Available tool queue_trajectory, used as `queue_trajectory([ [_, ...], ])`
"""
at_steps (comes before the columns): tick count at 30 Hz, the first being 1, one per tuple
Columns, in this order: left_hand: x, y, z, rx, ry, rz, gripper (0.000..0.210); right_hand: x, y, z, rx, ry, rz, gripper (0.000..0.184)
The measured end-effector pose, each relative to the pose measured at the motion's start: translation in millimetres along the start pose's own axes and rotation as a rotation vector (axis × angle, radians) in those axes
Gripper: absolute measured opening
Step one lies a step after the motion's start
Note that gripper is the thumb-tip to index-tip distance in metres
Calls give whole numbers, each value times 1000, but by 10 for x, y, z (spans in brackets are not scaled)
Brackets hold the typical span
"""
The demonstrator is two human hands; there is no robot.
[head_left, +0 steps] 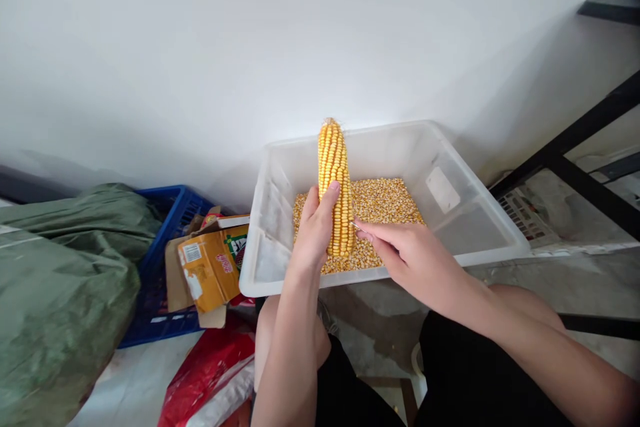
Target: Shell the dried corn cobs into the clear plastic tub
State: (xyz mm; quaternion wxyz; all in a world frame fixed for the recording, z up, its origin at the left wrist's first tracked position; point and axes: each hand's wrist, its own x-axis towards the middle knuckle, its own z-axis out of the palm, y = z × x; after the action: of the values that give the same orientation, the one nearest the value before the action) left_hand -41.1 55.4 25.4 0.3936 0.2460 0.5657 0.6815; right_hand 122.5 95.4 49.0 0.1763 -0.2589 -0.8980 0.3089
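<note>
An ear of corn (333, 153) with full yellow rows of kernels stands nearly upright over the bin. My left hand (313, 233) is wrapped around its lower half, thumb across the front. At the lower right side of the ear, my right hand (417, 257) is closed in a pinch on a thin metal tool (355, 224). Only the tool's tip shows, against the kernels; its kind is hidden by the fingers. Beneath both hands, loose corn kernels (390, 203) cover the floor of a translucent plastic bin (390, 150).
Left of the bin lie a torn orange cardboard box (213, 270), a blue crate (163, 330) and a green tarp-like cover (65, 287). A red bag (213, 367) is on the floor. On the right stands a black metal frame (575, 140); a white wall (300, 33) rises behind.
</note>
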Motion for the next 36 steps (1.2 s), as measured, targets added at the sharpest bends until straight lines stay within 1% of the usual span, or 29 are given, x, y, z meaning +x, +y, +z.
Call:
queue_trajectory([
  [2, 6, 2, 7, -20, 26, -4, 36, -19, -2, 32, 13, 41, 7, 40],
  [4, 9, 7, 6, -24, 29, -10, 36, -10, 0, -9, 31, 29, 6, 40],
  [6, 9, 11, 1, -9, -4, -19, 36, 43, 11, -133, 37, -61, 7, 37],
  [10, 6, 5, -8, 86, -66, -19, 34, 281, 28, -473, -39, -344, 0, 29],
  [12, 7, 1, -12, 111, -64, -3, 33, 411, 15, -584, -86, -463, -20, 30],
  [14, 7, 1, -17, 110, -45, 21, 32, 502, -11, -626, -126, -503, -39, 35],
  [17, -2, 5, -23, 115, -51, 32, 30, 545, -53, -611, -168, -502, -61, 39],
  [21, -22, -3, -17, 114, -75, 41, 29, 506, -96, -567, -202, -489, -49, 39],
  [28, -28, -22, 2, 107, -50, 65, 31, 346, -157, -439, -200, -325, -4, 39],
  [33, -21, -31, 12, 103, 7, 45, 33, 195, -96, -281, -163, -207, -1, 34],
  [36, -17, -36, 19, 73, 9, 32, 34, 136, -69, -200, -155, -151, 3, 34],
])
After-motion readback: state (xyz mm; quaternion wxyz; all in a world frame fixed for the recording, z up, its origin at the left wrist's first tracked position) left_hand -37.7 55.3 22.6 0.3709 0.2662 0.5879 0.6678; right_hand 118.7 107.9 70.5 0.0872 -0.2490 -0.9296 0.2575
